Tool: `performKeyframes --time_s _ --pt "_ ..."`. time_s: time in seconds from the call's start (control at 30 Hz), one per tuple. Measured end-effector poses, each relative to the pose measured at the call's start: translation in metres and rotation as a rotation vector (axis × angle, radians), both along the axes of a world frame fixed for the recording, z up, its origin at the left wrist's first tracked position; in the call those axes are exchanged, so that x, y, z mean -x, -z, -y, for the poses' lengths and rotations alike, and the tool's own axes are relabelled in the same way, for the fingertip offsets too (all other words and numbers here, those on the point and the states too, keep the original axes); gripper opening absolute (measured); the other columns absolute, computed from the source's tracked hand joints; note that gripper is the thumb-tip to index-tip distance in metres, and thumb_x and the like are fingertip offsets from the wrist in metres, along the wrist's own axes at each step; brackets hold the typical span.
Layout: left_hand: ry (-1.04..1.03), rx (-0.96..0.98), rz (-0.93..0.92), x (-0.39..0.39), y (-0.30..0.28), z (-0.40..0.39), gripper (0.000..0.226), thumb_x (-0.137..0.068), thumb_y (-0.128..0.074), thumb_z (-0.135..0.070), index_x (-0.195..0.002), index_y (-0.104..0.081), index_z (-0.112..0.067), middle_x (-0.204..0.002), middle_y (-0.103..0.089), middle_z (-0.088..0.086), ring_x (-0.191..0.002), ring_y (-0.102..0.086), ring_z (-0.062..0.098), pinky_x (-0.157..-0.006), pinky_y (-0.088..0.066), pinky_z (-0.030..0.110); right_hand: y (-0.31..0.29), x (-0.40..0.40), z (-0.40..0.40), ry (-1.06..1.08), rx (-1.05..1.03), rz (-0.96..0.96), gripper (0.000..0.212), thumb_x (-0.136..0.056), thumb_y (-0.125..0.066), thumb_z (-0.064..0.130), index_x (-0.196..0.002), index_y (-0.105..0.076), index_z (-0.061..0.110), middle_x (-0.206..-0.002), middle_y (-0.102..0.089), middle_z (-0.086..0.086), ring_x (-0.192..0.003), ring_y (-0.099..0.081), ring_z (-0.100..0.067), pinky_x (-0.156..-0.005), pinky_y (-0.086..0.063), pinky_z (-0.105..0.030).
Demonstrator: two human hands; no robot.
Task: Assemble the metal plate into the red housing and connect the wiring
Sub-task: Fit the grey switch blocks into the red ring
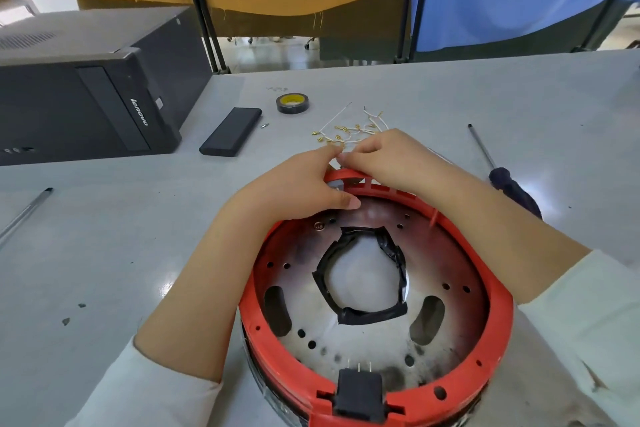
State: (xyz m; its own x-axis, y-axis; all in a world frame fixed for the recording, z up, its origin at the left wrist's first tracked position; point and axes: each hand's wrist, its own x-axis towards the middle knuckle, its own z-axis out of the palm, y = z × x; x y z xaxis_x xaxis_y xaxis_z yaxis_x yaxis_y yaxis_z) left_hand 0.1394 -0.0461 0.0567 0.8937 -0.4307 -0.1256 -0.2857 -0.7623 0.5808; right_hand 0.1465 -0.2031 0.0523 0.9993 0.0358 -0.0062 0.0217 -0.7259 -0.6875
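"lenovo" reads on the black computer case (86, 97) to your left.
Your left hand (304, 184) and right hand (377, 156) pinch a white wire (334, 160) above the red housing (498, 308) far rim; the metal plate (446, 260) sits inside it.

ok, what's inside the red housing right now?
The metal plate sits inside the red housing, its centre opening edged with black tape. A black plug block sits at the near rim. Both hands cover the far rim, hiding any wiring there.

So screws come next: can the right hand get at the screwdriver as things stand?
Probably yes. The screwdriver lies bare on the table just right of the right hand, nothing over it; the hand must first drop the wire it pinches.
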Motion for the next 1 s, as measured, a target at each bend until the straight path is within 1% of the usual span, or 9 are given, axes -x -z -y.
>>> performKeyframes --time_s 0.07,0.13,0.27,0.43,0.5,0.57,0.77,0.93,1.0 --pt "0.01 0.006 0.018 -0.0001 0.0 -0.0001 0.064 -0.082 -0.076 -0.035 -0.138 -0.048 -0.028 -0.121 -0.063 -0.004 -0.11 -0.058 0.014 -0.086 -0.04 0.024 0.0008 0.0002 0.0017 0.0 0.013 0.003 0.038 -0.085 -0.058 0.047 -0.085 -0.073 0.013 -0.073 -0.064 -0.008 -0.063 -0.053 -0.012 -0.068 -0.045 -0.032" --pt "0.025 0.009 0.031 -0.0003 -0.0005 -0.0002 0.056 -0.082 -0.076 -0.034 -0.134 -0.053 -0.029 -0.119 -0.064 -0.006 -0.105 -0.057 0.011 -0.084 -0.04 0.023 0.0008 0.0004 0.0024 0.016 0.011 0.008 0.038 -0.085 -0.055 0.046 -0.085 -0.071 0.011 -0.069 -0.061 -0.005 -0.065 -0.054 -0.014 -0.073 -0.048 -0.036" --pt "0.018 0.019 0.019 -0.0002 -0.0007 -0.0006 0.055 -0.081 -0.076 -0.035 -0.132 -0.056 -0.03 -0.118 -0.064 -0.007 -0.105 -0.059 0.011 -0.087 -0.042 0.023 0.0003 0.001 0.002 0.017 0.017 0.028 0.034 -0.086 -0.052 0.035 -0.076 -0.065 0.005 -0.056 -0.044 0.001 -0.059 -0.045 -0.015 -0.064 -0.038 -0.034" --pt "0.0 0.04 0.004 -0.0004 0.0007 -0.0029 0.043 -0.08 -0.078 -0.035 -0.12 -0.064 -0.03 -0.104 -0.069 -0.008 -0.095 -0.063 0.009 -0.079 -0.044 0.013 -0.0008 0.004 0.0042 -0.01 -0.063 0.049 0.022 -0.086 -0.062 0.036 -0.074 -0.072 0.022 -0.073 -0.063 0.007 -0.082 -0.058 -0.013 -0.081 -0.045 -0.033" --pt "-0.006 0.039 -0.005 -0.0008 0.0008 -0.0037 0.038 -0.079 -0.078 -0.036 -0.114 -0.066 -0.028 -0.1 -0.07 -0.006 -0.091 -0.064 0.01 -0.078 -0.045 0.016 -0.0008 0.0041 0.0033 0.002 -0.108 0.065 0.021 -0.086 -0.063 0.036 -0.075 -0.073 0.021 -0.077 -0.066 0.005 -0.085 -0.059 -0.011 -0.082 -0.046 -0.032" --pt "-0.005 0.021 -0.011 -0.0008 0.0007 -0.0035 0.031 -0.079 -0.077 -0.039 -0.105 -0.068 -0.024 -0.091 -0.07 -0.003 -0.081 -0.063 0.011 -0.07 -0.046 0.021 -0.0012 0.0039 0.0027 0.008 -0.132 0.07 0.022 -0.086 -0.063 0.036 -0.074 -0.073 0.02 -0.079 -0.07 0.002 -0.084 -0.06 -0.01 -0.082 -0.046 -0.031" --pt "-0.008 0.002 -0.018 -0.0019 0.0007 -0.0026 0.02 -0.079 -0.076 -0.043 -0.082 -0.065 -0.027 -0.071 -0.061 -0.006 -0.063 -0.055 0.009 -0.058 -0.038 0.024 -0.0006 0.0024 0.0027 0.0 -0.051 0.044 0.029 -0.086 -0.063 0.038 -0.084 -0.074 0.011 -0.093 -0.071 -0.005 -0.094 -0.062 -0.013 -0.088 -0.047 -0.034" --pt "-0.019 0.004 -0.036 -0.002 0.0003 -0.0027 0.023 -0.078 -0.077 -0.043 -0.088 -0.067 -0.024 -0.077 -0.065 -0.002 -0.068 -0.058 0.012 -0.063 -0.042 0.027 -0.0007 0.0029 0.0025 -0.02 -0.073 0.024 0.027 -0.086 -0.065 0.037 -0.088 -0.076 0.012 -0.1 -0.072 -0.003 -0.098 -0.062 -0.011 -0.092 -0.047 -0.033" --pt "-0.022 0.007 -0.044 -0.0017 -0.0003 -0.0026 0.027 -0.078 -0.077 -0.043 -0.093 -0.069 -0.021 -0.083 -0.068 0.003 -0.072 -0.06 0.016 -0.069 -0.045 0.029 -0.0004 0.0022 0.0027 -0.022 -0.062 0.032 0.029 -0.086 -0.064 0.038 -0.087 -0.076 0.012 -0.096 -0.072 -0.002 -0.094 -0.062 -0.008 -0.088 -0.048 -0.031"
